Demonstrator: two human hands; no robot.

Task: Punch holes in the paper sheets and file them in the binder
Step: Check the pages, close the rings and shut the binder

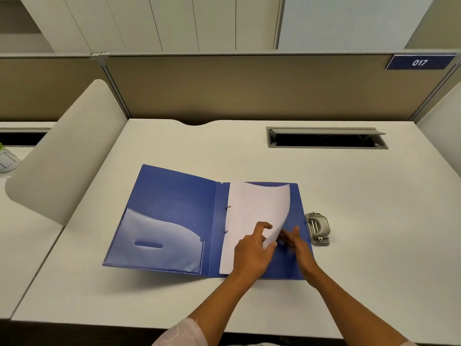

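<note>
Meanwhile, left hand [252,253] pinching curled paper [254,216] over open binder [174,216], right hand [296,242] beneath it, grip unclear, punch [318,228] just beyond.

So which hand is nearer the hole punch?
Right. The right hand is just beside the hole punch, under the lifted paper; the left hand lies farther away on that sheet.

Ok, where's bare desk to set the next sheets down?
Bare desk runs along the near edge in front of the binder, and a wide strip lies between the binder and the cable hatch. Right of the hole punch is free too. Crowded: the binder's right half, where both hands work the paper sheet.
</note>
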